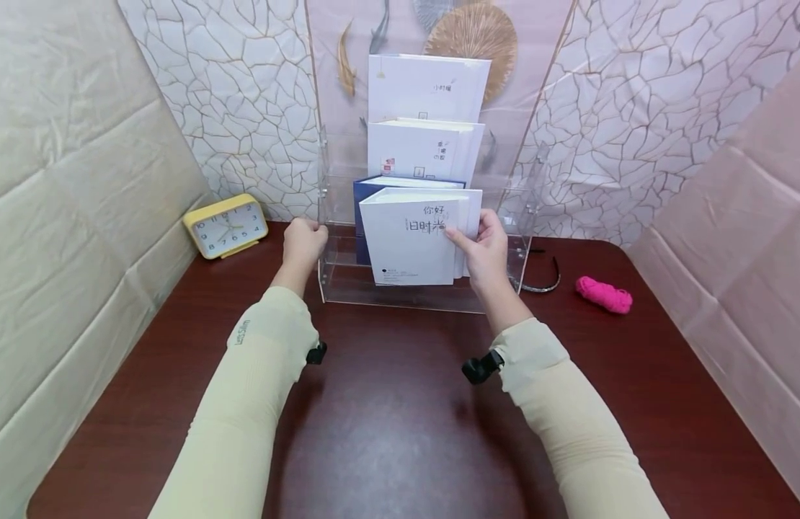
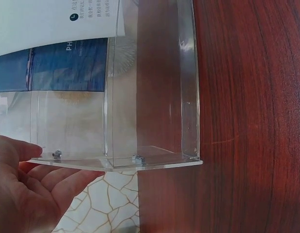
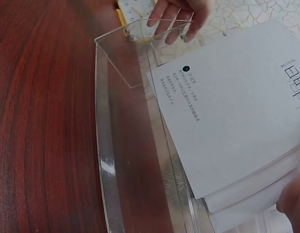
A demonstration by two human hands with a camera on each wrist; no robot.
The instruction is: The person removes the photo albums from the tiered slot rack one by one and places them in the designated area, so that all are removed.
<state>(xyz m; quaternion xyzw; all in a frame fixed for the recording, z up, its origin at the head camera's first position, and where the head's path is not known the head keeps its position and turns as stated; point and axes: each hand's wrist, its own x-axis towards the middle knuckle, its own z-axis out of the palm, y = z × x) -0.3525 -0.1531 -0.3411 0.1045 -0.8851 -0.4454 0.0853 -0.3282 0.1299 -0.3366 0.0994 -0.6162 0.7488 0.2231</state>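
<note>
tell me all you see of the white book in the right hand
The white rectangular paper book has black Chinese characters near its top and, below, small print beside a black dot. It is roughly upright, cover towards the head camera, at the clear plastic rack's front. The right hand grips its right edge, thumb on the cover.

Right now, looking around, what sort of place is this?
Probably a small study corner, perhaps a staged one: a clear tiered book rack stands on a dark wood-grain table near a yellow-framed clock, and wrinkled sheeting closes in the sides.
</note>
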